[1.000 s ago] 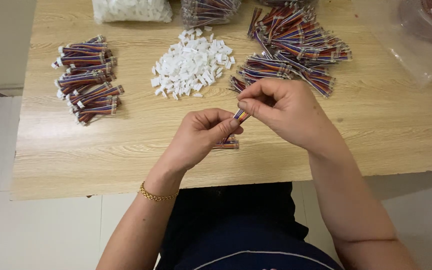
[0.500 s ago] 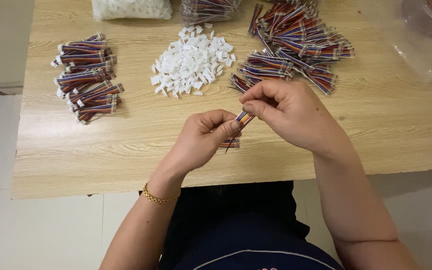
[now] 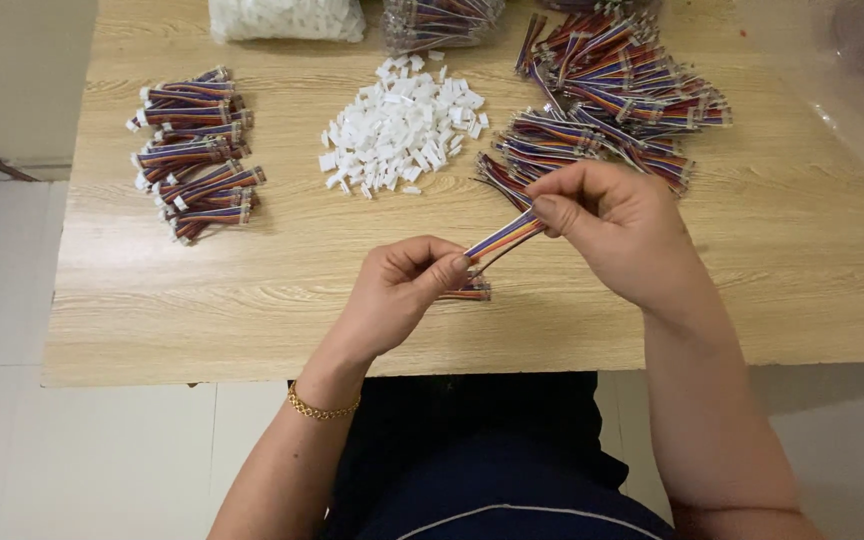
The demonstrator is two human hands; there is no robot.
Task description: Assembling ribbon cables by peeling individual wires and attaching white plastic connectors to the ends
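Ribbon cable (image 3: 504, 236): we pinch one end in each hand, left (image 3: 402, 295) and right (image 3: 612, 225), stretching it taut above the bench (image 3: 352, 290) for handling.

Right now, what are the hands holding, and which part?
A striped ribbon cable, pinched at both ends: the left hand grips its lower end, the right hand its upper end.

Small home-style assembly workstation: light wood-grain bench (image 3: 252, 300) on pale tiled floor (image 3: 12, 300), sorted piles of multicoloured wire bundles (image 3: 197, 150), loose white plastic connectors (image 3: 402, 125) at top centre, clear bags (image 3: 832, 70) upper right.
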